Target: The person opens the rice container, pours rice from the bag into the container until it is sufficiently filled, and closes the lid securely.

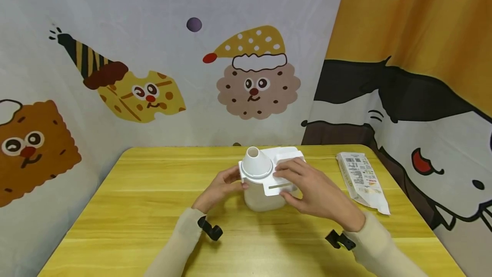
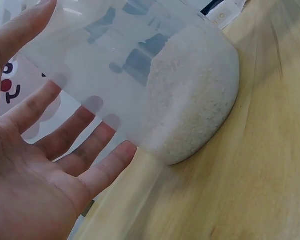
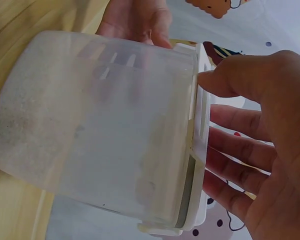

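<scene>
A translucent storage container [image 1: 259,200] stands upright on the table, with pale grain-like contents [image 2: 195,100] in its lower part. On top sits a white lid [image 1: 282,153] with a cone-shaped spout [image 1: 255,163] at its left. My left hand [image 1: 219,189] holds the container's left side, thumb toward the front and fingertips farther back against the wall. My right hand [image 1: 317,187] is on the lid's right part: fingers lie on its top and the thumb is at its front edge. In the right wrist view the lid [image 3: 200,150] lies along the container's rim.
A flattened white printed packet [image 1: 363,181] lies on the right of the wooden table [image 1: 153,200]. Behind the table hangs a curtain [image 1: 153,20] with cartoon prints. Each wrist carries a black strap mount.
</scene>
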A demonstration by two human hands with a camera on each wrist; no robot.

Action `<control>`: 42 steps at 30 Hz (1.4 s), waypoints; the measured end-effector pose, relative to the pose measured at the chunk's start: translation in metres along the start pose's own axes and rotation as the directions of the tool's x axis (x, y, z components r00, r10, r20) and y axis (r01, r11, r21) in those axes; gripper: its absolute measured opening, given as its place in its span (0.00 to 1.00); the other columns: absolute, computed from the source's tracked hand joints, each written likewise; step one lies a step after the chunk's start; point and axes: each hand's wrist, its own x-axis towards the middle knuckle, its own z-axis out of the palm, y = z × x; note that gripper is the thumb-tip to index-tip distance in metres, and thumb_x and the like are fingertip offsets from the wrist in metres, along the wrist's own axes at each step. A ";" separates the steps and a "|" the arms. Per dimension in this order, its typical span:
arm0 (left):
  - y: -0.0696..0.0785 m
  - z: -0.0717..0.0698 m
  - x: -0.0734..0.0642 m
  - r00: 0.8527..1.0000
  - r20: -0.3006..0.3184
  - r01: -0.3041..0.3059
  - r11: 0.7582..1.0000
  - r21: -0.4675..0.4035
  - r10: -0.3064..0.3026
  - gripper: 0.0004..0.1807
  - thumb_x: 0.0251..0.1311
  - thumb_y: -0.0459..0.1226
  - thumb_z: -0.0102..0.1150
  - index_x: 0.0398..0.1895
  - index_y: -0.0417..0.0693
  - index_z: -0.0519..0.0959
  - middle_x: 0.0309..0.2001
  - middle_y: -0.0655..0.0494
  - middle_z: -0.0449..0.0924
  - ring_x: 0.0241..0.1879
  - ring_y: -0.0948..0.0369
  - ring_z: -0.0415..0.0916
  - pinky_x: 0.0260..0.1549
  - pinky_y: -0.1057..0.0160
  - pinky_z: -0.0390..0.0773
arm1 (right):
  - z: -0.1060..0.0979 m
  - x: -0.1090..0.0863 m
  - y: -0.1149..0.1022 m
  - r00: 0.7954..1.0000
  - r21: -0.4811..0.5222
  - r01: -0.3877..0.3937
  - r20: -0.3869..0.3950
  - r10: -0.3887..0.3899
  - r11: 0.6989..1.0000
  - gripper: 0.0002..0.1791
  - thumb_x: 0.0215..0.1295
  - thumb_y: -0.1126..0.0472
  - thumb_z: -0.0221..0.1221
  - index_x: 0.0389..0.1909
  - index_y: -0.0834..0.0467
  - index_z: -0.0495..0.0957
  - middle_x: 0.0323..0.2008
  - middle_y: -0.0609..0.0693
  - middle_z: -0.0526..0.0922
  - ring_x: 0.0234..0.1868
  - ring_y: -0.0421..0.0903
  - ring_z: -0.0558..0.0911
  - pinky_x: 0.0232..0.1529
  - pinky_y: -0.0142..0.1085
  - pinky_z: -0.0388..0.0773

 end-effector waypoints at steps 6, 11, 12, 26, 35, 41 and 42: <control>0.000 0.000 0.000 1.000 -0.009 0.015 1.000 -0.007 -0.015 0.39 0.65 0.38 0.68 0.78 0.54 0.64 0.73 0.48 0.70 0.72 0.47 0.67 0.71 0.47 0.70 | 0.004 0.001 0.001 0.999 -0.004 -0.011 -0.032 0.010 1.000 0.21 0.56 0.57 0.75 0.50 0.55 0.84 0.55 0.47 0.82 0.59 0.45 0.79 0.56 0.43 0.84; -0.001 0.000 0.000 1.000 -0.004 0.021 1.000 -0.006 -0.021 0.39 0.66 0.39 0.67 0.79 0.56 0.63 0.73 0.48 0.70 0.72 0.47 0.67 0.71 0.49 0.71 | 0.008 0.003 0.001 0.998 -0.012 -0.004 -0.067 0.003 1.000 0.20 0.53 0.58 0.77 0.46 0.55 0.84 0.52 0.47 0.83 0.56 0.46 0.80 0.53 0.43 0.85; -0.001 0.000 0.000 1.000 -0.002 0.022 1.000 -0.006 -0.022 0.39 0.66 0.39 0.67 0.79 0.56 0.63 0.73 0.48 0.70 0.72 0.47 0.67 0.70 0.49 0.72 | 0.009 0.003 0.001 0.997 -0.014 -0.005 -0.074 0.004 1.000 0.20 0.52 0.58 0.78 0.46 0.55 0.85 0.52 0.47 0.83 0.55 0.46 0.80 0.52 0.42 0.85; -0.003 0.000 -0.001 1.000 -0.004 0.006 1.000 -0.009 -0.006 0.36 0.66 0.40 0.67 0.76 0.64 0.67 0.71 0.54 0.72 0.71 0.50 0.68 0.71 0.47 0.70 | 0.016 0.006 0.005 0.987 -0.051 0.022 -0.159 -0.030 0.998 0.16 0.45 0.59 0.80 0.36 0.53 0.86 0.44 0.45 0.85 0.47 0.44 0.83 0.41 0.37 0.87; -0.001 0.002 -0.001 1.000 -0.007 0.004 1.000 -0.003 -0.004 0.36 0.66 0.40 0.67 0.76 0.64 0.67 0.70 0.54 0.73 0.70 0.50 0.69 0.69 0.49 0.72 | 0.020 0.004 0.007 0.979 -0.065 0.053 -0.195 -0.065 0.996 0.15 0.45 0.62 0.80 0.35 0.53 0.87 0.42 0.45 0.86 0.43 0.43 0.84 0.36 0.34 0.86; 0.000 0.003 -0.002 1.000 -0.007 0.015 1.000 -0.005 -0.015 0.36 0.66 0.39 0.67 0.76 0.64 0.66 0.71 0.54 0.72 0.71 0.51 0.68 0.71 0.48 0.70 | 0.024 0.003 0.007 0.974 -0.080 0.071 -0.208 -0.086 0.994 0.14 0.47 0.63 0.79 0.35 0.53 0.87 0.42 0.45 0.87 0.43 0.43 0.84 0.35 0.33 0.86; 0.001 0.003 -0.002 1.000 -0.004 0.014 1.000 -0.004 -0.014 0.37 0.66 0.40 0.67 0.77 0.64 0.66 0.71 0.53 0.71 0.71 0.51 0.67 0.71 0.48 0.70 | 0.024 0.003 0.007 0.973 -0.082 0.073 -0.211 -0.089 0.994 0.14 0.47 0.63 0.78 0.34 0.53 0.87 0.42 0.45 0.87 0.43 0.43 0.84 0.35 0.33 0.86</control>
